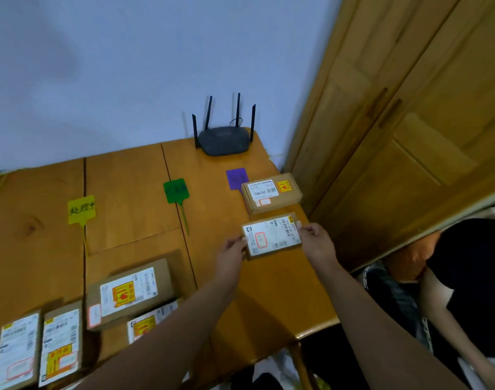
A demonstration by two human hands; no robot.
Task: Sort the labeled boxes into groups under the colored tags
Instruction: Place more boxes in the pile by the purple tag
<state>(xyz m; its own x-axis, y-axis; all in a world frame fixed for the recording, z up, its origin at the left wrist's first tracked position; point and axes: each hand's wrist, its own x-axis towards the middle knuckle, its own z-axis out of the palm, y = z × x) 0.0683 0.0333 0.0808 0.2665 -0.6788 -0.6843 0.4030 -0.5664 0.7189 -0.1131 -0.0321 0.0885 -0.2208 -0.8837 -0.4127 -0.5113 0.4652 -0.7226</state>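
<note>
Placement looks to be the step in hand. The small box (271, 236) is held at its two short ends: the left hand (232, 249) pinches the left end and the right hand (315, 237) pinches the right end, fingers curled over the edges. It is at the right part of the desk (128, 178), just in front of the placed box (271, 192) that lies below the purple tag (236, 178). Whether its underside touches the wood cannot be told.

To do this well, the person should set it down flat and label up, close to the placed box with sides parallel. That way the purple group reads as one column, well apart from the green tag (176, 190) and the yellow tag (81, 209). The desk's right edge is near, so the right end should rest fully on the wood before either hand lets go. More labeled boxes lie at the front left, the largest box (131, 294) among them, unsorted by the look of it.
</note>
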